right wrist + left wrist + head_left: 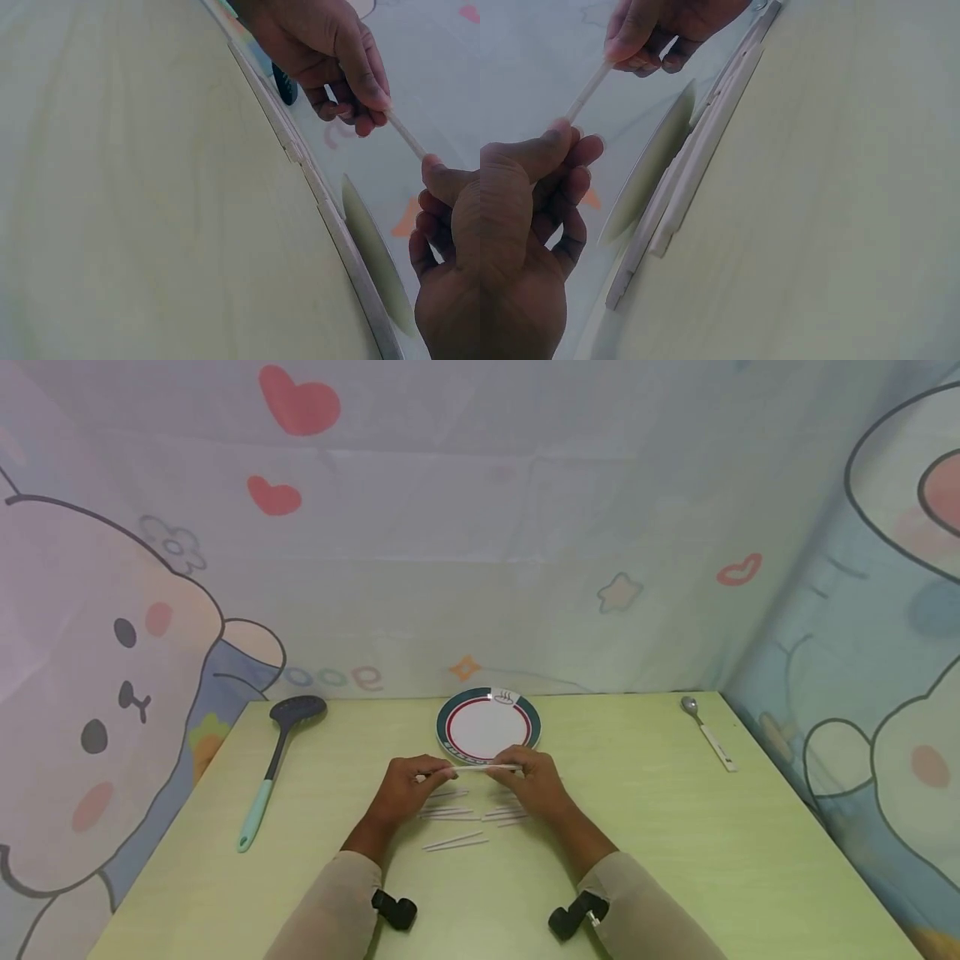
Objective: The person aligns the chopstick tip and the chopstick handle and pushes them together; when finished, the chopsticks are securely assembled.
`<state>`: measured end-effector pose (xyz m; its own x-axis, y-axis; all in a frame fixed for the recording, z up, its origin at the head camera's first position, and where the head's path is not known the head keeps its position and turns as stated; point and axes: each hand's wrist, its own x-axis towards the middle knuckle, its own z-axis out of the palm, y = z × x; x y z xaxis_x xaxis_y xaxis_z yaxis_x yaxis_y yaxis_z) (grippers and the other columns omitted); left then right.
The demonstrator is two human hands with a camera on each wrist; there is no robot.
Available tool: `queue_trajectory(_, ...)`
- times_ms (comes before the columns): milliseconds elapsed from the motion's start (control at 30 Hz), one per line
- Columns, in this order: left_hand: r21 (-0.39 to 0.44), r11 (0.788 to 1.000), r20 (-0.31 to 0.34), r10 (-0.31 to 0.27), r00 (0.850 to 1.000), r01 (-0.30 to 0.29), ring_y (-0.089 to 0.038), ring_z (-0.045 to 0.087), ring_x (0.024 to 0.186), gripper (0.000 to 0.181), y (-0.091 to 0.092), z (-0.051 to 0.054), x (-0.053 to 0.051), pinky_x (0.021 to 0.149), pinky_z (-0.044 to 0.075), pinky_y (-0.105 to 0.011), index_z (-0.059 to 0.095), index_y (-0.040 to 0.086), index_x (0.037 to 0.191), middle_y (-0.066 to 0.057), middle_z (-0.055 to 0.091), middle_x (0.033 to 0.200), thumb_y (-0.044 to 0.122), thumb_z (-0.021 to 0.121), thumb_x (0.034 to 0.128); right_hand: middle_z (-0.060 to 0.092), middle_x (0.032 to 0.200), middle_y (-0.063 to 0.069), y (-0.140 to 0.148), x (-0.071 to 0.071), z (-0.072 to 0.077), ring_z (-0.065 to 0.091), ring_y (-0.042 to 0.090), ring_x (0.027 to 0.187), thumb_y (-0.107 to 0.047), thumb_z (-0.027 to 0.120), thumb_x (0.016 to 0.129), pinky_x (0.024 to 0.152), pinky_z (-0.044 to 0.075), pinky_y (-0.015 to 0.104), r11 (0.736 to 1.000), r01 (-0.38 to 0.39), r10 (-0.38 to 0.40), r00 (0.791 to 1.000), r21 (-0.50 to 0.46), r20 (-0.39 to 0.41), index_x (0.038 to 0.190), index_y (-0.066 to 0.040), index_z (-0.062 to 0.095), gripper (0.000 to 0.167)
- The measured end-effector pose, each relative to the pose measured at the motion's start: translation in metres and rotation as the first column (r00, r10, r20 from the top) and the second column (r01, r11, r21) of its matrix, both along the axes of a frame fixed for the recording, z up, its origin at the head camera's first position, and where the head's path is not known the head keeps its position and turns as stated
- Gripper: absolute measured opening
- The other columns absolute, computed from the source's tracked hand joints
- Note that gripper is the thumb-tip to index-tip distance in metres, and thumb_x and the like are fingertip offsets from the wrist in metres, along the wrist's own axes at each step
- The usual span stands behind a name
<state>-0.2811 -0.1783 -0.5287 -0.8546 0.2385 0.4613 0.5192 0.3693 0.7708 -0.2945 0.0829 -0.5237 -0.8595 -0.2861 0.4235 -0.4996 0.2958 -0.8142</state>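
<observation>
A thin white stick [471,767] is held level in the air, just in front of the plate. One end is pinched between thumb and fingertips of my left hand [401,789]. At the other end, my right hand [534,785] grips it the same way. Both wrist views show the stick [590,90] running straight from one hand to the other, above the tabletop. Several more white sticks [456,843] lie on the table below and between the hands, in small loose groups. My hands and forearms partly cover some of them.
A white plate [487,727] with a dark green and red rim sits at the back middle. To the left lies a black kitchen utensil [273,760] with a mint handle. A small spoon [708,731] with a white handle lies back right. A printed cloth [480,527] hangs behind.
</observation>
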Motion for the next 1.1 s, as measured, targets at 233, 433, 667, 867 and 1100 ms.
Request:
queue_trajectory(233, -0.029, 0.999, 0.017, 0.024, 1.0, -0.024, -0.005, 0.071, 0.087, 0.011, 0.007, 0.005, 0.002, 0.081, 0.055, -0.027, 0.087, 0.004, 0.104, -0.008, 0.085, 0.096, 0.01, 0.078, 0.1004, 0.081, 0.096, 0.013, -0.001, 0.0, 0.0, 0.066, 0.006, 0.091, -0.008, 0.083, 0.097, 0.085, 0.053, 0.021, 0.999, -0.023, 0.021, 0.999, -0.048, -0.04, 0.097, -0.002, 0.084, 0.006)
queue_trajectory(433, -0.033, 0.999, 0.003, -0.01, 1.0, 0.01, -0.003, 0.07, 0.086, 0.011, 0.009, 0.005, 0.0, 0.079, 0.055, -0.026, 0.087, 0.003, 0.105, -0.01, 0.085, 0.096, 0.009, 0.079, 0.0993, 0.079, 0.096, 0.012, 0.002, 0.0, 0.003, 0.065, 0.006, 0.091, -0.01, 0.082, 0.098, 0.086, 0.054, 0.021, 0.999, -0.037, 0.036, 0.998, -0.032, -0.047, 0.098, -0.002, 0.083, 0.008)
queue_trajectory(667, -0.095, 0.995, 0.049, 0.028, 0.998, -0.024, -0.009, 0.072, 0.094, 0.011, 0.003, 0.004, -0.003, 0.085, 0.057, -0.032, 0.087, 0.014, 0.108, -0.003, 0.084, 0.103, 0.017, 0.082, 0.0987, 0.08, 0.1, 0.004, 0.01, -0.004, 0.001, 0.064, 0.006, 0.092, -0.012, 0.083, 0.098, 0.086, 0.055, 0.023, 0.993, -0.006, 0.01, 0.999, 0.116, -0.035, 0.105, -0.01, 0.084, 0.008)
queue_trajectory(867, -0.141, 0.987, 0.094, 0.09, 0.992, -0.076, -0.016, 0.074, 0.098, 0.01, -0.004, 0.003, -0.004, 0.091, 0.057, -0.038, 0.087, 0.015, 0.105, -0.002, 0.084, 0.103, 0.018, 0.084, 0.097, 0.077, 0.098, 0.003, 0.021, -0.006, 0.005, 0.064, 0.016, 0.094, -0.012, 0.084, 0.096, 0.082, 0.054, 0.03, 0.973, 0.056, -0.038, 0.996, 0.225, -0.085, 0.109, -0.011, 0.085, 0.013)
queue_trajectory(1100, -0.202, 0.976, 0.086, 0.105, 0.991, -0.086, -0.019, 0.073, 0.097, 0.01, -0.009, 0.001, -0.007, 0.089, 0.055, -0.038, 0.087, 0.013, 0.105, -0.003, 0.084, 0.102, 0.019, 0.084, 0.0971, 0.079, 0.106, 0.007, 0.03, -0.008, 0.005, 0.067, 0.023, 0.102, -0.006, 0.078, 0.099, 0.088, 0.054, 0.035, 0.964, 0.073, -0.046, 0.993, 0.256, -0.112, 0.113, -0.009, 0.085, 0.016)
